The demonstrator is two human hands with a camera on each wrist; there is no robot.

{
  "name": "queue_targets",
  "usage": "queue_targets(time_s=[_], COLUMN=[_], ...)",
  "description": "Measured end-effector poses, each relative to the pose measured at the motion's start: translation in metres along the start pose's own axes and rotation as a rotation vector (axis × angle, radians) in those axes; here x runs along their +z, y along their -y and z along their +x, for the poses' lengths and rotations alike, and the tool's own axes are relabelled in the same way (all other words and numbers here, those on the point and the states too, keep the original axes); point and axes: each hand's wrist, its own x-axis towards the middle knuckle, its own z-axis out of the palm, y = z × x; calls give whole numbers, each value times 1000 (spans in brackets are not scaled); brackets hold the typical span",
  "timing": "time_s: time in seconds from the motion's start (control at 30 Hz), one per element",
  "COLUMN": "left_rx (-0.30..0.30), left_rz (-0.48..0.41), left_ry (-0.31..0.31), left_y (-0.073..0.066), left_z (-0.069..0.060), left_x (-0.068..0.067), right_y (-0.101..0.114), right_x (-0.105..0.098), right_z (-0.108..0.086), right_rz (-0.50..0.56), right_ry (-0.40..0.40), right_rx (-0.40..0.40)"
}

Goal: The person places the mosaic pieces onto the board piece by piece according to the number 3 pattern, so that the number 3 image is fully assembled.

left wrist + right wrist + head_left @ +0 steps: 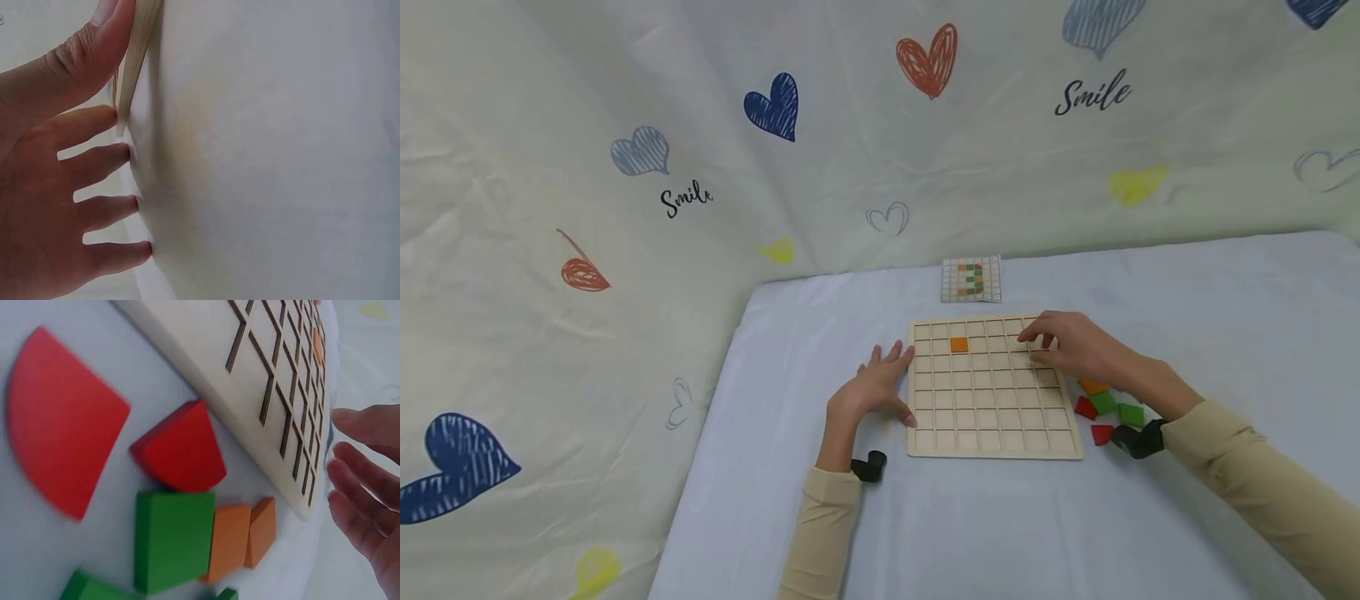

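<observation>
A wooden grid board [996,444] lies on the white table, one orange square [958,344] in its upper left part. My left hand [874,388], fingers spread, touches the board's left edge; the left wrist view shows thumb and index finger against that edge [134,62]. Over the board's upper right corner is my right hand [1078,346], fingers bent and apart from the thumb. In the right wrist view nothing shows between the fingers of this hand [372,481]. Whether its fingertips touch the board, I cannot tell.
Red [181,447], green [175,537] and orange [230,540] pieces lie right of the board, partly under my right forearm. A small pattern card [951,283] lies behind the board. Behind the table hangs a cloth [842,167] with printed hearts.
</observation>
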Motion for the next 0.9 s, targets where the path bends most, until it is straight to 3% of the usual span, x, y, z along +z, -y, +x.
queue_targets(time_s=[0.37,0.63,0.9], left_rx=[21,40,57], left_rz=[3,-2,-17], left_ry=[6,8,6], left_y=[-1,-1,0], left_z=[-3,-2,-2], left_x=[-3,-4,-2], right_y=[-19,-36,-45], right_x=[-11,-17,-24], right_z=[-26,-49,-66], right_rz=[-37,-104,-92], right_ry=[18,-3,67], right_rx=[78,71,146])
